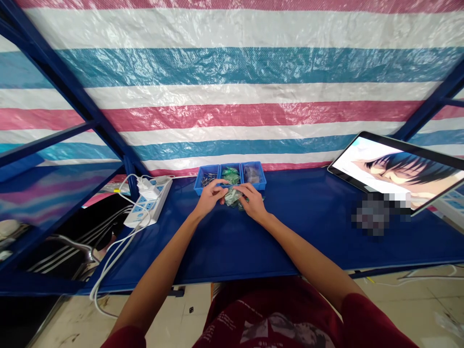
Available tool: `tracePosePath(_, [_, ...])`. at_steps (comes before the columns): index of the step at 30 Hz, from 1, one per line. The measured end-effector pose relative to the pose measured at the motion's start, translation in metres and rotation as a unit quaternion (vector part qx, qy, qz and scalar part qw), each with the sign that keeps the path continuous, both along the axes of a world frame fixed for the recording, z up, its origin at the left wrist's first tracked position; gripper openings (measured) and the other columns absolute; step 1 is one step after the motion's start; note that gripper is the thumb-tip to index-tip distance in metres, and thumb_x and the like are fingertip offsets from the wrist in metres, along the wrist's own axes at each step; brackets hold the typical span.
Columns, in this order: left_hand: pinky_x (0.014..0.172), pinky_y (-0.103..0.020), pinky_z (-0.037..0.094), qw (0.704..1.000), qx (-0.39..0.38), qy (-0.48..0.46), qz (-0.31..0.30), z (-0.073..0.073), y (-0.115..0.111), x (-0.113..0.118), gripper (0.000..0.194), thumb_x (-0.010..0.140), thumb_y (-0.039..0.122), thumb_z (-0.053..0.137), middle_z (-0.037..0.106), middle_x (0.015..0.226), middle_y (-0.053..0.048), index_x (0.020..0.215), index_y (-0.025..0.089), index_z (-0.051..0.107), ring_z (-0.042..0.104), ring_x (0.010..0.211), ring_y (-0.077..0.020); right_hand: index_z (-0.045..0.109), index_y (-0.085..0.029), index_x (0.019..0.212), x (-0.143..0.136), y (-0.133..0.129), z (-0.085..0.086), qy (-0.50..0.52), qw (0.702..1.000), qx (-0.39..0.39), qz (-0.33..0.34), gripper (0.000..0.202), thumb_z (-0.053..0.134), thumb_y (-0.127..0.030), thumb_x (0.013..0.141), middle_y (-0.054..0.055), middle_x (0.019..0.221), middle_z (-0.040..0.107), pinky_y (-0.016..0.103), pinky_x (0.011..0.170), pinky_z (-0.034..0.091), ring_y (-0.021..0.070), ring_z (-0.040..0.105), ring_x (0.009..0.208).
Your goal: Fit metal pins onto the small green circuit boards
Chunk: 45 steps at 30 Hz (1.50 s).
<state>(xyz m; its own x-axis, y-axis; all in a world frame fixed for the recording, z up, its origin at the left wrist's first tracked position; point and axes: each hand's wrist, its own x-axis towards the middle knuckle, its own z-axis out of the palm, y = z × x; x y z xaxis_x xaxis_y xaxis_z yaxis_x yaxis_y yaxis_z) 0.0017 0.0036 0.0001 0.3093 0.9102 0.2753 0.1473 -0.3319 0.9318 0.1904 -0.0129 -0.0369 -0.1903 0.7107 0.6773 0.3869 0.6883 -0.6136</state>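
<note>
Between my two hands is a small, crinkled, see-through plastic bag [232, 196] with a greenish tint. My left hand [209, 199] pinches its left side between thumb and fingers. At its right side, the fingers of my right hand [253, 204] are closed on it too. More dark green plastic shows just under the bag, partly hidden. Directly behind my hands stands a blue three-part bin [265, 182]. Small dark metal pieces [208, 179] lie in its left compartment, green plastic [231, 174] fills the middle one, and clear greyish plastic bags [252, 173] sit in the right one.
White power strips [154, 208] with plugs and cables [108, 263] lie at the left of the blue table [224, 251]. A tablet-like screen [398, 169] leans at the right, beside a blurred-out object [373, 215]. Blue frame posts and a striped plastic sheet [253, 116] bound the back.
</note>
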Motion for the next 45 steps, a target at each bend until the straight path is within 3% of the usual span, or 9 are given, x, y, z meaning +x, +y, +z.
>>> tracePosePath(6, [0.06,-0.025,0.049,0.986,0.127,0.085,0.072,-0.0009,-0.0013,-0.0005,0.046,0.093,0.052,0.045,0.068,0.094,-0.008,0.087,0.015,0.071,0.061,0.073,-0.0158,0.065,-0.021,0.092,-0.0006,0.0019,0.0001,0.002,0.999,-0.015,-0.034,0.022,0.049,-0.034,0.095,0.008,0.093,0.06,0.029,0.072,0.05,0.0176,0.058,0.078])
tracePosePath(9, [0.068,-0.028,0.05,0.979,0.162,0.102,0.071,-0.0004,-0.0034,-0.0003,0.044,0.091,0.053,0.049,0.07,0.093,-0.009,0.085,0.016,0.073,0.063,0.082,-0.0189,0.062,-0.02,0.091,-0.001,0.0036,-0.0013,0.007,0.999,-0.034,-0.038,0.023,0.046,-0.035,0.096,0.008,0.089,0.063,0.03,0.073,0.049,0.0191,0.06,0.08])
tracePosePath(13, [0.068,-0.029,0.052,0.983,0.134,0.099,0.079,-0.0029,-0.0045,0.002,0.034,0.08,0.05,0.067,0.072,0.08,-0.006,0.083,0.017,0.072,0.064,0.073,-0.019,0.062,-0.02,0.092,-0.0018,0.0037,-0.0028,0.016,0.997,-0.071,-0.032,0.023,0.045,-0.036,0.095,0.005,0.077,0.065,0.03,0.071,0.05,0.0186,0.061,0.071])
tracePosePath(19, [0.061,-0.03,0.057,0.996,0.049,-0.016,0.07,-0.0082,0.0014,0.0024,0.037,0.075,0.049,0.072,0.069,0.066,-0.004,0.083,0.013,0.068,0.066,0.058,-0.0176,0.059,-0.022,0.122,0.0002,-0.0011,0.0001,0.024,0.999,-0.025,-0.03,0.036,0.034,-0.023,0.096,0.008,0.1,0.066,0.03,0.075,0.053,0.0162,0.063,0.074])
tracePosePath(26, [0.057,-0.03,0.058,0.998,-0.031,-0.051,0.02,-0.0021,-0.0003,0.0016,0.048,0.076,0.046,0.073,0.067,0.063,0.0,0.11,0.015,0.059,0.069,0.057,-0.0191,0.068,-0.022,0.106,-0.0006,0.0006,-0.0017,-0.035,0.997,0.039,-0.059,0.026,0.045,-0.026,0.095,0.011,0.107,0.06,0.029,0.075,0.052,0.0182,0.062,0.086])
tracePosePath(32, [0.059,-0.03,0.056,0.998,-0.006,-0.049,0.026,-0.0009,-0.001,0.0024,0.038,0.079,0.049,0.068,0.066,0.072,-0.004,0.09,0.013,0.068,0.064,0.064,-0.0174,0.063,-0.019,0.087,-0.0007,0.004,-0.0004,0.028,0.998,0.018,-0.05,0.023,0.046,-0.032,0.096,0.009,0.094,0.063,0.028,0.073,0.05,0.0185,0.062,0.085])
tracePosePath(37, [0.068,-0.026,0.053,0.996,0.072,0.028,0.053,0.0004,-0.0012,0.0028,0.033,0.071,0.047,0.074,0.065,0.091,-0.006,0.078,0.016,0.067,0.062,0.085,-0.0192,0.059,-0.021,0.085,-0.0009,0.0022,0.0014,0.047,0.996,-0.072,-0.032,0.019,0.047,-0.033,0.093,-0.001,0.064,0.061,0.027,0.065,0.047,0.0158,0.061,0.059])
tracePosePath(42, [0.064,-0.026,0.049,0.999,0.02,0.026,0.031,-0.0022,-0.0024,0.0052,0.035,0.075,0.048,0.072,0.061,0.063,0.002,0.081,0.016,0.058,0.058,0.06,-0.0135,0.058,-0.021,0.086,-0.0013,0.0006,0.0019,0.066,0.993,-0.093,-0.023,0.016,0.049,-0.033,0.092,-0.002,0.063,0.062,0.027,0.063,0.047,0.0159,0.063,0.057])
tracePosePath(45, [0.06,-0.025,0.048,0.999,0.026,0.004,0.041,-0.0026,-0.002,0.0049,0.036,0.075,0.047,0.072,0.06,0.059,0.003,0.084,0.017,0.055,0.058,0.055,-0.0127,0.059,-0.021,0.101,-0.0011,0.0,0.0011,0.068,0.994,-0.081,-0.019,0.019,0.043,-0.03,0.095,-0.001,0.069,0.064,0.028,0.066,0.05,0.0152,0.063,0.058])
